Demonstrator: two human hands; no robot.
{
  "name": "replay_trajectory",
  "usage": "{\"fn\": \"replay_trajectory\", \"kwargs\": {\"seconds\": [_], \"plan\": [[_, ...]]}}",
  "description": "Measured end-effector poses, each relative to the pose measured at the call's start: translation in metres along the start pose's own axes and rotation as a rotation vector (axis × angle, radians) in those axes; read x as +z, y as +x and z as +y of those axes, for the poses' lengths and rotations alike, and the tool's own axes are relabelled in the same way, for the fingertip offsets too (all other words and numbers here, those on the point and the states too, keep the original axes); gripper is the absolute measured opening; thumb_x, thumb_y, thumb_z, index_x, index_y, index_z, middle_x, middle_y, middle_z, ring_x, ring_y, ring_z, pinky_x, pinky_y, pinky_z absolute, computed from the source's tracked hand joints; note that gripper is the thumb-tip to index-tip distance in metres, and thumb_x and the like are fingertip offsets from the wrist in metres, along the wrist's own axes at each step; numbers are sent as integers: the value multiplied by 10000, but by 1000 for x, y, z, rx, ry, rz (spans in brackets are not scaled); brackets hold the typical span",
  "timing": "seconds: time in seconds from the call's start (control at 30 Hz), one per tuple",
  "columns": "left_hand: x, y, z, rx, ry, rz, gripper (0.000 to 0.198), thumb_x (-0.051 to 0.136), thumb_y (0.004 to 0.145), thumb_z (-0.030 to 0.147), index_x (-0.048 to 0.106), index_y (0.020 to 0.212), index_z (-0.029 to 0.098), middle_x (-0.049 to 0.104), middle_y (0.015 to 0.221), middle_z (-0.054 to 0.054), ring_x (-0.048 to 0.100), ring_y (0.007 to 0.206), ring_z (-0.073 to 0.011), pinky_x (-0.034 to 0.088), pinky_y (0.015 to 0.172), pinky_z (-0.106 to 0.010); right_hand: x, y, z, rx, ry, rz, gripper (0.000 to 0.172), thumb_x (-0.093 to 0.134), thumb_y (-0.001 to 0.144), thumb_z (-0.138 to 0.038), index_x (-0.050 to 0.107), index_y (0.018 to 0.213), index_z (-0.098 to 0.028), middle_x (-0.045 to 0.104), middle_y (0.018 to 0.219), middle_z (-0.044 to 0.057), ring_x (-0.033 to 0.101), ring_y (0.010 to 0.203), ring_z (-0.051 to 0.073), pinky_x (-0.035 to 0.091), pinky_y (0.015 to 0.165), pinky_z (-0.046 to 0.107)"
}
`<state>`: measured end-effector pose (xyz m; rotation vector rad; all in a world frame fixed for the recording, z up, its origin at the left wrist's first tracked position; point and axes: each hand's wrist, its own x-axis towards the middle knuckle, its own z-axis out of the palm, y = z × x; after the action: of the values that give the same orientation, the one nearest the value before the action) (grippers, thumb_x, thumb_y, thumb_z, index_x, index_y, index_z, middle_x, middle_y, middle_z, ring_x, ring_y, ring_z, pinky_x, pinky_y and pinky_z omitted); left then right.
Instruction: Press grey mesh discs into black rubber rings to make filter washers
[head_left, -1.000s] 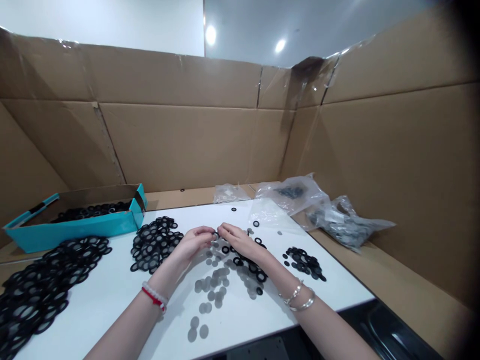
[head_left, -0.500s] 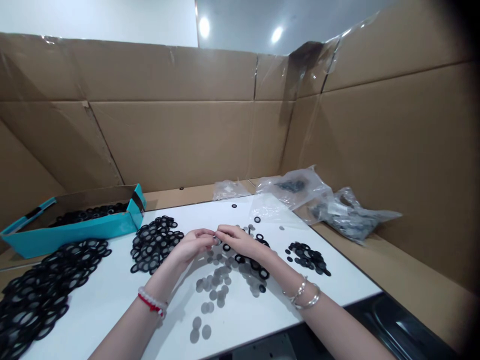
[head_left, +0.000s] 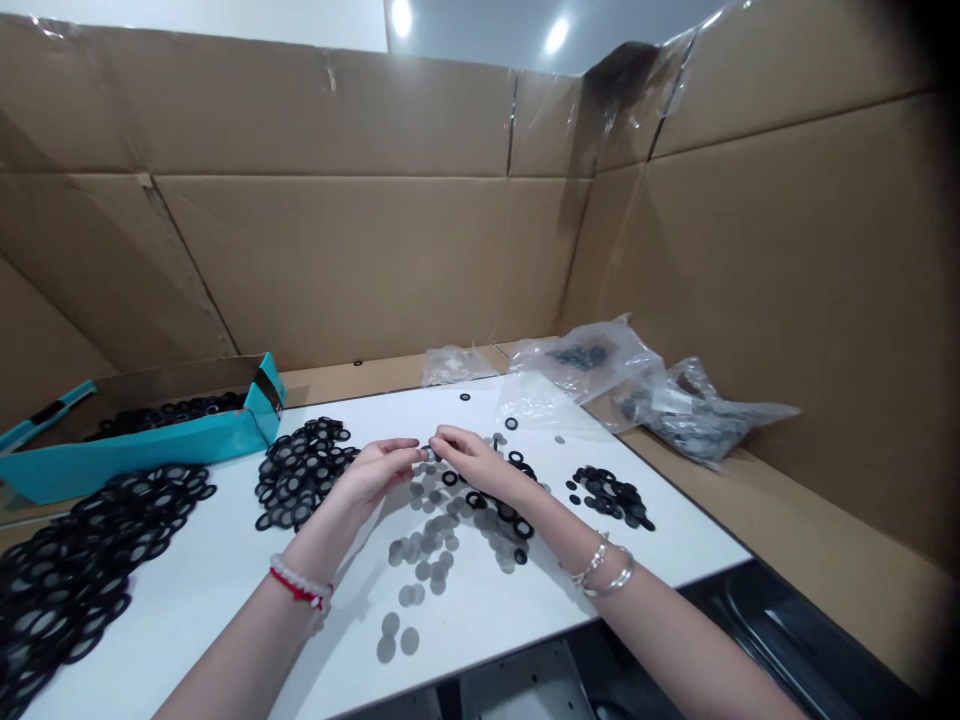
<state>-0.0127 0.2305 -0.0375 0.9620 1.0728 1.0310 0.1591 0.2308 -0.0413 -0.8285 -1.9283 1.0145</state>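
Note:
Over the middle of the white table my left hand [head_left: 381, 472] and my right hand [head_left: 474, 464] meet almost fingertip to fingertip. A small grey disc [head_left: 428, 454] shows at my left thumb tip, in a loose pinch. Right beside it, my right thumb and fingers are closed on a small black ring, mostly hidden by them. Loose grey discs [head_left: 422, 571] lie scattered on the table below both hands. Several black rings [head_left: 523, 528] lie under and beside my right wrist.
Left of my hands are a heap of black rings with pale centres [head_left: 304, 475] and a larger heap [head_left: 67, 570]. A turquoise box [head_left: 180, 448] holds more black pieces. To the right lie small black pieces [head_left: 611, 495] and clear plastic bags [head_left: 690, 415]. Cardboard walls [head_left: 337, 260] enclose the table.
The view has tilted down slightly, so everything sits higher in the picture. My left fingers have straightened and parted a little from my right fingertips.

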Motion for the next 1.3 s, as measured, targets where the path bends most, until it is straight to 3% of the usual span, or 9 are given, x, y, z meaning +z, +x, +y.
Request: {"fn": "replay_trajectory", "kwargs": {"seconds": [0.23,0.43,0.63,0.87,1.0,1.13,1.3], "plan": [[1,2,-6,33,-99,39,369,799,564,175,706,920,136,678,705,-35,526,539,-72,440,571,-211,2,0,2,0,71,-9,312,390,932,-399,347,691,-205,313,669,-46,321,610,114,276,577,247],[8,-3,-1,75,-62,40,344,808,575,204,733,905,143,684,690,-28,504,504,-54,427,548,-196,6,1,4,-65,-4,179,304,399,926,-384,367,681,-207,352,673,-39,359,630,124,296,593,247],[7,-2,-3,82,-85,11,327,814,574,189,738,887,133,682,709,-36,535,553,-64,450,564,-181,4,3,8,-44,5,163,315,405,922,-399,375,675,-206,366,667,-39,374,636,124,306,598,245],[7,0,-8,85,-120,61,380,820,561,209,713,918,134,665,698,-20,532,548,-62,445,567,-187,5,0,7,-21,33,94,313,375,936,-415,418,712,-201,415,700,-32,395,662,124,317,616,243],[10,-5,-7,126,-175,36,285,813,563,245,681,799,154,635,651,11,535,569,-67,442,619,-202,5,1,9,-13,64,90,305,385,931,-436,382,726,-210,366,704,-37,366,652,121,313,606,240],[12,-10,-2,211,28,10,266,807,560,282,580,629,162,595,606,26,548,595,-95,415,616,-219,3,1,7,-21,3,124,316,361,938,-436,353,714,-213,344,699,-33,357,655,130,311,613,250],[13,-11,0,235,278,44,289,776,579,267,595,780,165,646,660,4,573,629,-131,397,606,-237,1,0,7,-39,-269,95,324,327,959,-377,346,681,-211,388,674,-26,385,655,145,299,665,280]]}}
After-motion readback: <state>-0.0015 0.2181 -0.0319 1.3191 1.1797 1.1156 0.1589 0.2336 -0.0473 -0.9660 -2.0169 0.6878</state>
